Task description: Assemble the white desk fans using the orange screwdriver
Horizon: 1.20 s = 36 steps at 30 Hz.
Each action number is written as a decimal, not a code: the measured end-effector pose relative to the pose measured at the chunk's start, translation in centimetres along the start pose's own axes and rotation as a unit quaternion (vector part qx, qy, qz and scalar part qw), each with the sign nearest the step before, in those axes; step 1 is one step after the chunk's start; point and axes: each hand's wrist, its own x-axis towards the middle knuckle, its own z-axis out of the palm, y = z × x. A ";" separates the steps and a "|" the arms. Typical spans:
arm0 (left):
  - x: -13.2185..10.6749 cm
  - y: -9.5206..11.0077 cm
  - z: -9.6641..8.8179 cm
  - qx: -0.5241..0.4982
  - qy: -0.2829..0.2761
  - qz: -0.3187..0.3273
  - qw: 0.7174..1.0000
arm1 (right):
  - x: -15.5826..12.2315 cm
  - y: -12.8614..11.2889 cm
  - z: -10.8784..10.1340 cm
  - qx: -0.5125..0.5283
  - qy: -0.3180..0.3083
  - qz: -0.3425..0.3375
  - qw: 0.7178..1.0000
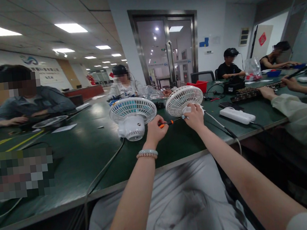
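My left hand [155,128] is closed around the orange handle of a small screwdriver [170,122], whose shaft points right toward the base of a white desk fan [183,99]. My right hand [195,116] grips that fan at its base, with the round grille tilted up and to the left. A second white fan [133,114] stands on the dark green table [75,156] just left of my left hand, its cord trailing toward the table's near edge. A beaded bracelet sits on my left wrist.
A white power strip [237,115] lies right of my hands. A neighbour's sleeved arm [292,109] reaches onto the table at right. Other people sit at the far side and left. A red bin [199,85] stands behind the fans.
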 end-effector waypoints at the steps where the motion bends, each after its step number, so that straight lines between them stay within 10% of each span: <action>1: 0.0 0.0 0.0 0.002 0.000 0.002 1.000 | 0.0 0.0 0.0 0.002 0.000 0.000 1.000; 36: -0.1 0.1 -0.1 0.004 0.008 -0.005 1.000 | -0.1 -0.2 0.0 0.001 0.001 0.006 1.000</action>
